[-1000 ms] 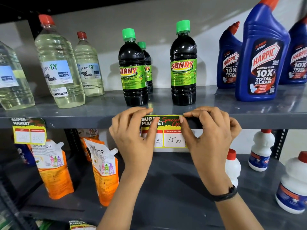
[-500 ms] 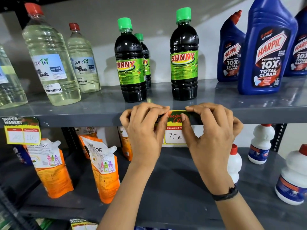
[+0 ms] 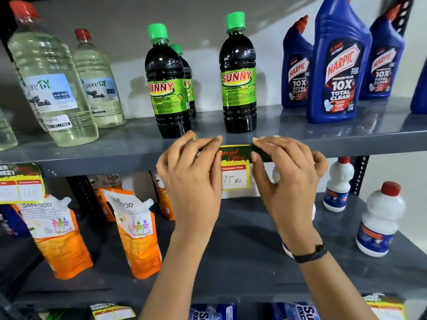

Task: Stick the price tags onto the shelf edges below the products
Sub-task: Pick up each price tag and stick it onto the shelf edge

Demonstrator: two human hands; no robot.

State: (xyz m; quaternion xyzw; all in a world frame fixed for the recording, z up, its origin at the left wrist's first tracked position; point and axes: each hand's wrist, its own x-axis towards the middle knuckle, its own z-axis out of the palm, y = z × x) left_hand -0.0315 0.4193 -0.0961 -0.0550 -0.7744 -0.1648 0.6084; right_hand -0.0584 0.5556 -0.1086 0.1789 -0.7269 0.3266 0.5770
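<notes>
Hands have closed in since a second ago: the left hand (image 3: 191,172) now hides the price tag's (image 3: 234,167) left half, the right hand (image 3: 286,176) pinches its right end, both pressing the top strip against the shelf edge (image 3: 104,161). Sticking looks nearly done. The tag hangs at six o'clock from three Sunny bottles (image 3: 239,72). Elsewhere: three Harpic bottles (image 3: 339,65), perhaps a fourth at three o'clock, and one earlier tag (image 3: 20,183) at nine o'clock.

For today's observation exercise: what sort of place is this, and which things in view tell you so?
Most likely a small shop's cleaning-products aisle: Sunny bottles and Harpic bottles lined up on a grey shelf, with a handwritten price tag on its edge.
</notes>
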